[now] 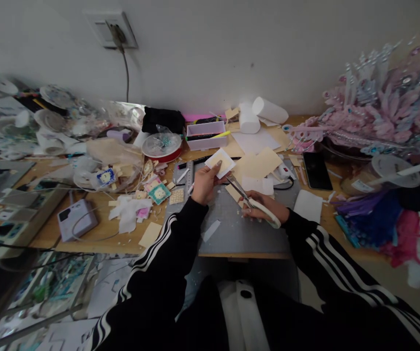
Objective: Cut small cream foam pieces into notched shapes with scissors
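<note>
My left hand (207, 184) pinches a small white paper square with a cream centre (221, 162), its thumb lying on top. In my right hand (258, 205) is a pair of scissors (266, 212) with pale handles. The blades point up and left, their tips close to the lower right edge of the square; whether they touch it I cannot tell. Both hands are above a grey cutting mat (231, 234). Behind them lie cream paper sheets (256, 165), and a white paper scrap (211, 230) rests on the mat.
Left of the mat are small decorated squares (159, 193) and a lilac device (77, 219). A lilac pen box (206, 141) and a ribbon spool (162, 146) stand behind. To the right are a phone (317, 170), a lidded cup (381, 175) and pink ornaments (381, 107).
</note>
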Demonstrator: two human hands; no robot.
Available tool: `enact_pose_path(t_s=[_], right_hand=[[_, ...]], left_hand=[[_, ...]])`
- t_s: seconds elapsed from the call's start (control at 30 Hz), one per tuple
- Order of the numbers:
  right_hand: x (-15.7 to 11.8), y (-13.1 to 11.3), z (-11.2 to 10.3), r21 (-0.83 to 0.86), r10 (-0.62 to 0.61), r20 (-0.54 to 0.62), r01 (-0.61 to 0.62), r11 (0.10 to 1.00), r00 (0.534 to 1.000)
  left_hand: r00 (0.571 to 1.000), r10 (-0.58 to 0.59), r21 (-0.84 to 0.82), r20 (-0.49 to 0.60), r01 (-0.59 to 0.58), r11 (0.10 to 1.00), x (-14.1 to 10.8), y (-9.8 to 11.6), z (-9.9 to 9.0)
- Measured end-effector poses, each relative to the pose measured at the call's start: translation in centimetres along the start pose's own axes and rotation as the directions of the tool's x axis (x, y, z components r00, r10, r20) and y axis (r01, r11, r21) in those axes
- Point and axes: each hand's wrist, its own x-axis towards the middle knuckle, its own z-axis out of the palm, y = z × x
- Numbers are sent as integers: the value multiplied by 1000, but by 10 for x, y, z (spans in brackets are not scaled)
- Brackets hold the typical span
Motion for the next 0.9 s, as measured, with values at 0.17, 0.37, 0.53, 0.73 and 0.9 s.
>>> enact_pose_path(t_s=[0.17,0.37,0.53,0.73,0.9], right_hand=[[-5,6,-6,105,-57,59,50,993,997],[-5,10,-5,324,-116,119,72,943,986],[0,3,7,357,9,74,-35,933,997],[6,5,18,255,136,-141,-96,962,981],[9,8,19,257,155,-182,-105,961,971]], left_hand=[[1000,6,2,-13,-6,1000,2,2,-2],[1000,17,22,-13,-17,1000,2,2,-4],[1000,29,16,2,-29,999,2,1,-5],[999,24,24,25,-25,999,1,2,-5],[998,-15,50,56,12,999,0,2,-4]])
